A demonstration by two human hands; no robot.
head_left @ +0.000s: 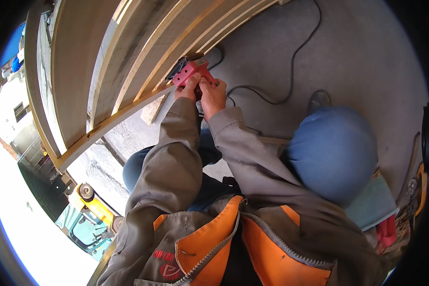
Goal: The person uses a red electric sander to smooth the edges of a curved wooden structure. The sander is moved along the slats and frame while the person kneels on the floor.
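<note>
My left hand (pixel 188 89) and my right hand (pixel 213 98) are both closed around a red handheld power tool (pixel 188 73). The tool has a boxy red body with small dark holes and a dark part at its far-left side; its exact kind is hard to tell. It rests at the lower edge of a large slatted wooden frame (pixel 83 133), by the end of the edge board. My thumbs lie on the top of the tool, while most of my fingers are hidden beneath it.
A black cord (pixel 291 81) winds over the grey floor (pixel 367 62). My bent knee (pixel 333 152) is on the right, near a pale green panel (pixel 372 202) and a red cloth-like item (pixel 386 232). A yellow and teal vehicle (pixel 97 208) stands outside at lower left.
</note>
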